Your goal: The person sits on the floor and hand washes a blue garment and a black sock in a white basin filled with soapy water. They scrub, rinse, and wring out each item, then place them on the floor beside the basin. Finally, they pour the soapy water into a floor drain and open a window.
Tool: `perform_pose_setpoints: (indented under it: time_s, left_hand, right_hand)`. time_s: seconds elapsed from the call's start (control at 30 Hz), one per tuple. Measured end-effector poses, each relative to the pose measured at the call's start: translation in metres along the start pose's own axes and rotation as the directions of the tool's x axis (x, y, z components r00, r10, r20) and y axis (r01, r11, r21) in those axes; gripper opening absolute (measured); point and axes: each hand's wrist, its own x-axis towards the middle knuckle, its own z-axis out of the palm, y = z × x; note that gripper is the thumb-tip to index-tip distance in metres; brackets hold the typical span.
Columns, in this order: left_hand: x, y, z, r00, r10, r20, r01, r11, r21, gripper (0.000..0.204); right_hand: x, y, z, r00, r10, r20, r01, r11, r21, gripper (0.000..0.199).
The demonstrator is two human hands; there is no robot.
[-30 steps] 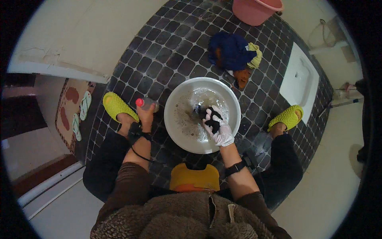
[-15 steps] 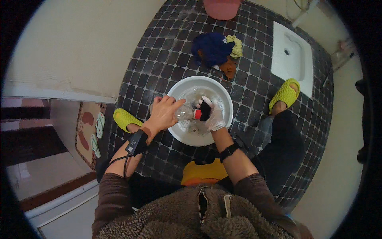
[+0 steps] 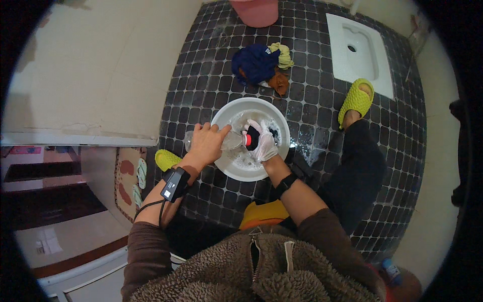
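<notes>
Now our left hand (image 3: 205,143) wraps its fingers around a clear bottle (image 3: 227,141) with a red cap, at the white basin's (image 3: 229,168) nine o'clock rim; our soapy right hand (image 3: 262,142) clenches dark cloth (image 3: 253,138) beside the cap.

white basin (image 3: 226,113) | red bottle cap (image 3: 246,140) | yellow-green slipper (image 3: 356,100) | dark tiled floor (image 3: 322,75)

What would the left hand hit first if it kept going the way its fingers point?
The left hand points right along the clear bottle; it would likely meet the red cap, then the dark cloth in the right hand. Depth unclear.
</notes>
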Motion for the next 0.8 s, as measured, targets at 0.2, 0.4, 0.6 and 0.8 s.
perform_pose_setpoints:
  time_s: [0.2,0.4,0.6,0.8]
  left_hand:
    - [-0.002,0.003,-0.004,1.0,-0.016,-0.025,0.015,1.0,-0.021,0.051]
    - [-0.006,0.0,0.003,0.998,-0.068,-0.009,0.067,0.996,-0.053,0.049]
    - [-0.016,-0.004,0.015,0.983,-0.173,0.067,0.183,0.964,-0.191,0.054]
    - [-0.021,-0.005,0.026,0.956,-0.239,0.17,0.291,0.853,-0.433,0.06]
  right_hand:
    - [0.002,0.001,-0.001,1.0,-0.003,0.021,0.002,0.999,0.044,0.047]
    - [-0.003,0.004,0.006,1.0,-0.008,0.006,0.008,1.0,-0.013,0.05]
    - [-0.008,0.003,0.017,0.999,-0.049,-0.005,0.049,0.999,-0.011,0.044]
    - [-0.004,0.012,0.016,0.992,-0.116,0.042,0.117,0.993,-0.022,0.036]
